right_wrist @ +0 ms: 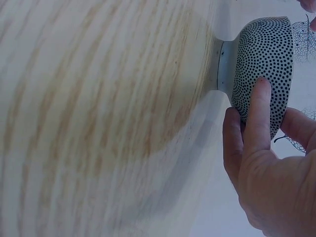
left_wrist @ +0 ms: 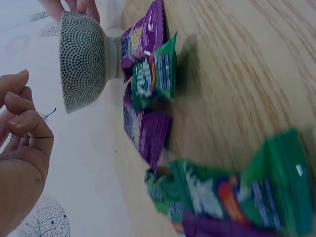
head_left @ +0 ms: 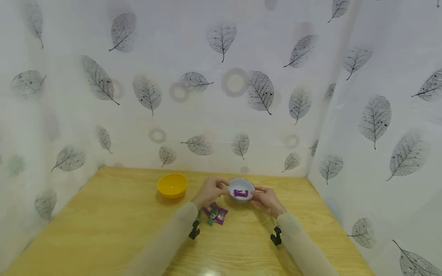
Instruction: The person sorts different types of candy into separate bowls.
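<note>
A small white bowl with dark dots (right_wrist: 259, 54) stands upright over the wooden table, right of the middle in the head view. My right hand (head_left: 267, 200) grips its right side, thumb at the rim and fingers along the outer wall. Inside the bowl lies a purple wrapped candy (head_left: 240, 193). My left hand (head_left: 210, 190) is at the bowl's left side, its fingers loosely bent; the left wrist view shows a gap between them and the bowl, with nothing held. Below the left hand is a pile of purple and green wrapped candies (head_left: 220, 216).
A yellow bowl (head_left: 172, 186) stands on the table (head_left: 124, 214), left of my left hand. Behind and along the sides hangs a white curtain with a leaf print (head_left: 221, 96). Both wrists wear black straps (head_left: 276, 235).
</note>
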`<state>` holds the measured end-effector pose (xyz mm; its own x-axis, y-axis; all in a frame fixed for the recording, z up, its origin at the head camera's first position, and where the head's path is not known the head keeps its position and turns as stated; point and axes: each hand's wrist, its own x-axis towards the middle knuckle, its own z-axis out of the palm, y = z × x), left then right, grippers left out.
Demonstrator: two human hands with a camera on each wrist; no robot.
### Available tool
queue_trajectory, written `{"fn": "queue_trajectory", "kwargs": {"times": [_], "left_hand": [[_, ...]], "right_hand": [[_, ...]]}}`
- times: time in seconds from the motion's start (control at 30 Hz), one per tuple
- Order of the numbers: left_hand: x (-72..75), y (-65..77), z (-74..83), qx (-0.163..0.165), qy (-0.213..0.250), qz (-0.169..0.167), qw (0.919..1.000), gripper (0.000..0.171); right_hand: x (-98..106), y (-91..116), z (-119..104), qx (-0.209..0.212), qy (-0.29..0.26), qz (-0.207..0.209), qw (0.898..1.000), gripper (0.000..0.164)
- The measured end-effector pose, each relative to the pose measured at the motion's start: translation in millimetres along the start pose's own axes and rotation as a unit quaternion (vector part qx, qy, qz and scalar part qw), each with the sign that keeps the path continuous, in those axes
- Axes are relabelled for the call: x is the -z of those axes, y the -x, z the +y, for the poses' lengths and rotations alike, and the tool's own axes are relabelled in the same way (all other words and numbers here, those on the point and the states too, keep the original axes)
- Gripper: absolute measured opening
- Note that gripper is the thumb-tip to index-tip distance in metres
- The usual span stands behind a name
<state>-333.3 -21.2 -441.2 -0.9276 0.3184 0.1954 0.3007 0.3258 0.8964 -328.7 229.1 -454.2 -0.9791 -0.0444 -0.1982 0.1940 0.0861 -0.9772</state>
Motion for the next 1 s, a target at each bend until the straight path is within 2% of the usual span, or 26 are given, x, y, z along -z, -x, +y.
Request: {"fn": "queue_trajectory", "kwargs": {"times": [0.17,0.37,0.5,0.73,1.0], "left_hand": [[14.5,9.0,1.8,-0.001,-0.03,0.011,0.9995,0.023],[27.3,23.6,-1.3,0.009,-0.019,-0.003,0.9998,0.017],[34.8,31.5,-2.6,0.013,-0.038,-0.012,0.9991,0.014],[46.7,40.2,-7.9,0.008,-0.058,-0.032,0.9977,0.016],[57.5,48.5,-18.1,0.039,-0.065,-0.041,0.9963,0.023]], "right_hand": [[0.1,-0.6,-2.4,-0.001,0.005,0.004,1.0,0.047],[1.6,-1.5,-2.8,-0.005,0.005,-0.002,1.0,0.048],[1.7,-1.8,-1.8,-0.006,0.007,-0.001,1.0,0.048],[2.7,-0.2,-3.5,-0.005,0.008,-0.005,1.0,0.049],[2.8,-0.3,-1.8,-0.005,0.003,-0.008,1.0,0.051]]}}
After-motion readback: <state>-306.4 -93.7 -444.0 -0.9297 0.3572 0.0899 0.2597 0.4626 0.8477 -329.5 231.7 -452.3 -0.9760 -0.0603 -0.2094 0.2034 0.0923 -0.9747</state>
